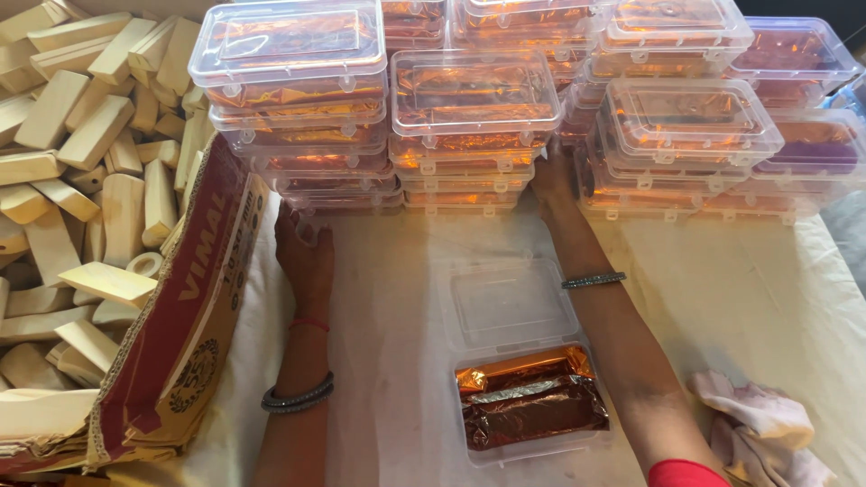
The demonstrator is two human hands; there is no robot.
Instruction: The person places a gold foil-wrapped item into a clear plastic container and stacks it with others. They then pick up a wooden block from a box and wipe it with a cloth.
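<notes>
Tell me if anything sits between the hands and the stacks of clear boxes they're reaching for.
Nothing visible does. The left hand lies on the white cloth right at the foot of the left stack. The right hand is already against the middle stack. The open box lies nearer the person, out of the way.

I see bright, even light from overhead, with glare on the stacked clear plastic lidded boxes (469,99). Shadows are soft, the picture is sharp, and the edges bend slightly.

Red-printed cardboard carton (194,298) left; stacked clear foil-lined boxes (469,126) behind.
</notes>
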